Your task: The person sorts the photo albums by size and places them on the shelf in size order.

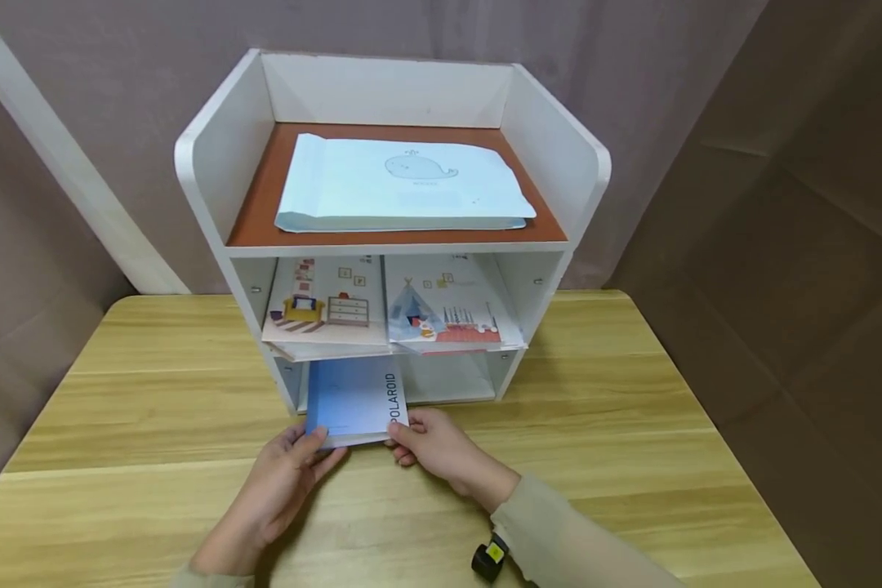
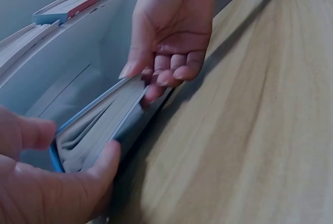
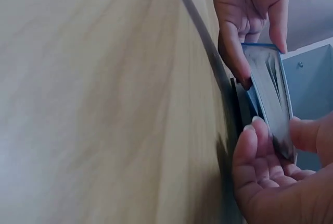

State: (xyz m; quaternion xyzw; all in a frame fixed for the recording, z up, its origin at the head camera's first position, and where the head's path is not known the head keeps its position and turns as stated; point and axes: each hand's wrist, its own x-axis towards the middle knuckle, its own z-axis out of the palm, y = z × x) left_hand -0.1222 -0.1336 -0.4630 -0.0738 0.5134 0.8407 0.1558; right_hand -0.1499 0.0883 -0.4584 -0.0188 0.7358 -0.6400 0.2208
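Observation:
A blue and white photo album (image 1: 356, 396) marked "POLAROID" lies partly inside the bottom compartment of a white shelf unit (image 1: 507, 371), its near end sticking out over the table. My left hand (image 1: 282, 482) grips its near left corner, thumb on the cover and fingers underneath. At the near right corner my right hand (image 1: 441, 447) pinches the album, thumb on top. In the left wrist view the page edges (image 2: 104, 122) face out between both hands. The right wrist view shows the album (image 3: 270, 88) tilted, with fingers below it and thumbs above.
On the unit's red-brown top lies a pale whale-print album (image 1: 412, 188). Two illustrated books (image 1: 327, 306) lie side by side on the middle shelf, overhanging its front. The unit stands on a wooden table (image 1: 632, 457) before a grey curtain. A black strap device hangs by the right sleeve (image 1: 536, 523).

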